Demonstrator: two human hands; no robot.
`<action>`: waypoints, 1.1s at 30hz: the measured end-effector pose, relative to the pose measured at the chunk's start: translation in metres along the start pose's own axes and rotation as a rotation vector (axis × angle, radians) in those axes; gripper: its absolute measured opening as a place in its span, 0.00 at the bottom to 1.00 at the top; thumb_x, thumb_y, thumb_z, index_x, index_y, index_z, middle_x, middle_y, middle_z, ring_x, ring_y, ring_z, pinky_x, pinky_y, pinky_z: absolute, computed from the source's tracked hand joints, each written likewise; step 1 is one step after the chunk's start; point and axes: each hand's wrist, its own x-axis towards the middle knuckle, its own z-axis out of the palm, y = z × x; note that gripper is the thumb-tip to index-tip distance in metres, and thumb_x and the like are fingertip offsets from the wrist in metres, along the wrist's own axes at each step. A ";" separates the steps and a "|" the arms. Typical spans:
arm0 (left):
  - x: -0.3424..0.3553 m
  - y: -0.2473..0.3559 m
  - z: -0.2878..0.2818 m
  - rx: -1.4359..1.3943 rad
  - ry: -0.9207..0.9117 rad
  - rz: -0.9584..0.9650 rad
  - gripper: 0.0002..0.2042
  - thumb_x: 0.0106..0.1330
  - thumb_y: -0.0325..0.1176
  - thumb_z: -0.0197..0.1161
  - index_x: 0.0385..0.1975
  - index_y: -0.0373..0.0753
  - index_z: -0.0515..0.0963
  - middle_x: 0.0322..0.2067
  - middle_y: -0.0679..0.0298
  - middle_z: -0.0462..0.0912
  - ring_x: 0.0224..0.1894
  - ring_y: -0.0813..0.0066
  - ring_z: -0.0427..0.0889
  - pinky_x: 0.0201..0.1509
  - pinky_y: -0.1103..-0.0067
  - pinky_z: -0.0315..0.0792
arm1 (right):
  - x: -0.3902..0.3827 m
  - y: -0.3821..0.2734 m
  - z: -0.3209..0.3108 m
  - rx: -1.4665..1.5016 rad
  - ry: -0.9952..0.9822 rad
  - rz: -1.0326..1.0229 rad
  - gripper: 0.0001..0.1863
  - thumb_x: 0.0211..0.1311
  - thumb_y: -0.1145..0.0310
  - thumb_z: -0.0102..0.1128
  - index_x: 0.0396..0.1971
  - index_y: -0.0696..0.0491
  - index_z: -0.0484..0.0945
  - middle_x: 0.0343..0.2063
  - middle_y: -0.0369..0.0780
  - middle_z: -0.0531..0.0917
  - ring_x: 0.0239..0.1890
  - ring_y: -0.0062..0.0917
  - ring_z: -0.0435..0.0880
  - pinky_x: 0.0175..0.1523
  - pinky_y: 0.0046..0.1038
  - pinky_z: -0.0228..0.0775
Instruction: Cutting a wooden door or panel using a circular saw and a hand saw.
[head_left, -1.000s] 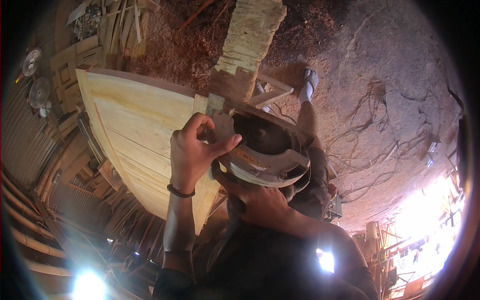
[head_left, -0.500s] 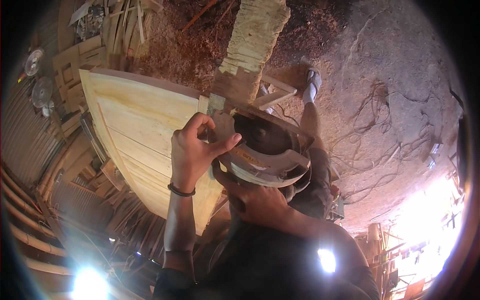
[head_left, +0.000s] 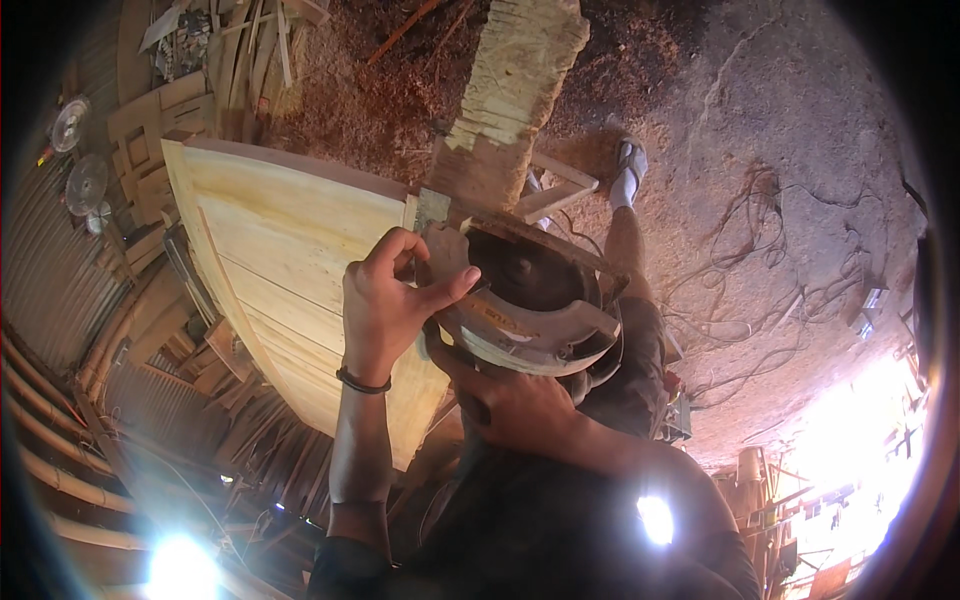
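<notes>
A circular saw [head_left: 530, 340] with a curved, worn metal guard is held up in front of my body, its dark underside and round hub facing upward. My left hand [head_left: 385, 290], with a dark band at its wrist, closes finger and thumb around a brownish, rounded plate [head_left: 446, 252] at the saw's left side. Below the guard, my right hand [head_left: 515, 405] grips the saw from underneath; some of its fingers are hidden behind the tool. Just left of the saw lies a large pale wooden panel [head_left: 290, 215], partly covered by my left hand and forearm.
A rough-edged plank [head_left: 515, 85] extends away beyond the saw. Near my foot [head_left: 628, 170] stands a small wooden frame [head_left: 565, 190]. Tangled cords [head_left: 740, 250] lie on the floor at right. Wood offcuts [head_left: 255, 430] and round blades [head_left: 87, 183] are on the left.
Both hands keep the same hold on the saw. The panel, plank and floor sit slightly farther right in the picture, a small shift of the view.
</notes>
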 end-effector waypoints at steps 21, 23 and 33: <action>0.009 0.000 -0.012 0.009 -0.035 0.020 0.21 0.51 0.40 0.80 0.27 0.36 0.71 0.13 0.68 0.70 0.18 0.87 0.64 0.23 0.85 0.60 | 0.013 -0.003 0.003 -0.011 0.022 -0.046 0.33 0.54 0.72 0.62 0.63 0.46 0.71 0.48 0.51 0.79 0.50 0.47 0.80 0.53 0.45 0.74; 0.009 -0.002 -0.013 0.029 -0.036 0.010 0.21 0.51 0.39 0.80 0.27 0.36 0.71 0.13 0.68 0.71 0.18 0.87 0.66 0.23 0.85 0.61 | 0.014 -0.004 0.005 -0.014 0.021 -0.047 0.32 0.54 0.72 0.63 0.63 0.46 0.71 0.49 0.51 0.79 0.51 0.47 0.80 0.53 0.45 0.74; 0.012 -0.008 -0.018 0.052 -0.039 -0.004 0.20 0.53 0.39 0.79 0.26 0.36 0.71 0.14 0.67 0.73 0.19 0.87 0.68 0.24 0.85 0.63 | 0.018 -0.002 0.011 0.002 -0.048 -0.039 0.32 0.54 0.72 0.63 0.63 0.46 0.72 0.49 0.51 0.79 0.51 0.46 0.81 0.54 0.44 0.74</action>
